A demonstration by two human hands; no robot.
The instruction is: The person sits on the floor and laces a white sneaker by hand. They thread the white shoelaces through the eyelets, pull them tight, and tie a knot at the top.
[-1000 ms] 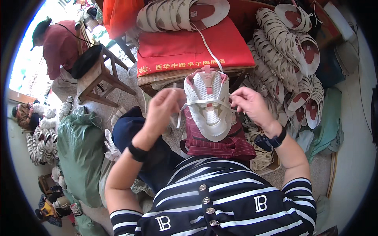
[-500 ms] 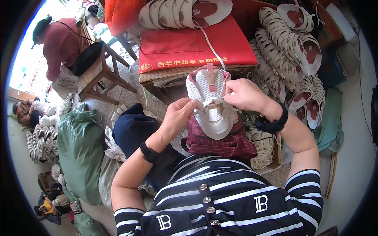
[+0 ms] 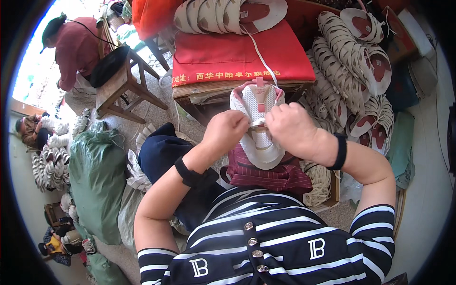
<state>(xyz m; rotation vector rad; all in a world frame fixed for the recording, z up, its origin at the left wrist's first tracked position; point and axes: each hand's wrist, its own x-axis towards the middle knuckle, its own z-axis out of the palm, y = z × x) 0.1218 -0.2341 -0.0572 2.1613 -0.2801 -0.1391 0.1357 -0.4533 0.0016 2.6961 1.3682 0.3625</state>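
A white sneaker upper (image 3: 267, 159) with a pink collar lining rests on the striped maroon cloth (image 3: 266, 176) in front of me, its toe toward my body. Part of a white shoelace (image 3: 257, 123) crosses below the tongue (image 3: 257, 102). My left hand (image 3: 225, 132) is closed at the upper's left edge, fingertips pinched by the lace. Over the right side of the upper, my right hand (image 3: 297, 130) is closed too, its fingers at the lace and hiding part of the eyelets. The lace ends are hidden by my fingers.
Ahead stands a wooden bench with a red cloth (image 3: 242, 57) and a nested row of shoe uppers (image 3: 211, 18). More stacked uppers (image 3: 339, 52) hang at right. A box of laces (image 3: 317, 186) sits near my right. Green sacks (image 3: 97, 180), a stool (image 3: 121, 88) and a seated person (image 3: 78, 50) are left.
Both hands have drawn in over the lace, and my right hand has come lower across the upper. The whole view has shifted slightly.
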